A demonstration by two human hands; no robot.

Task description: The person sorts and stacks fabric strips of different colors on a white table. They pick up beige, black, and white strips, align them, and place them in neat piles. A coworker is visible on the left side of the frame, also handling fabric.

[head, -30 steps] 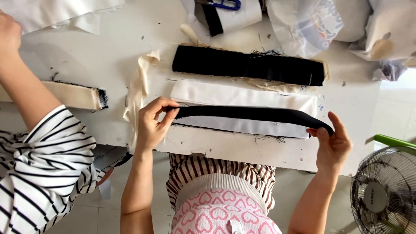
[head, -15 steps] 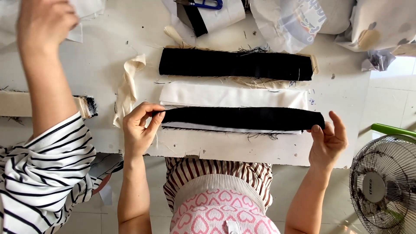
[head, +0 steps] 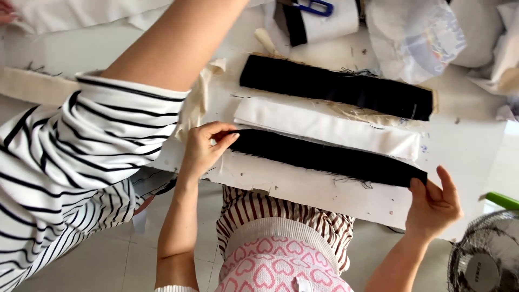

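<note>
White table [head: 476, 135], cluttered with cloth. Left hand [head: 205, 148] pinching one end of near black strip [head: 324, 158], right hand [head: 435, 203] pinching the other. Best kept taut, level, edges matched to white strip [head: 324, 127] beneath. Two black strips, one white; far black strip [head: 335, 86] lying alone. Striped sleeve [head: 81, 146] of another person reaching across.

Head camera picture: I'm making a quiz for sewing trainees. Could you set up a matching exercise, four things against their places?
Things:
1. near black strip
2. far black strip
3. white strip
4. fan

Places:
A. bottom right corner
B. between the two black strips
C. held at both ends
D. farthest up the table

Pairs: 1-C, 2-D, 3-B, 4-A
</note>
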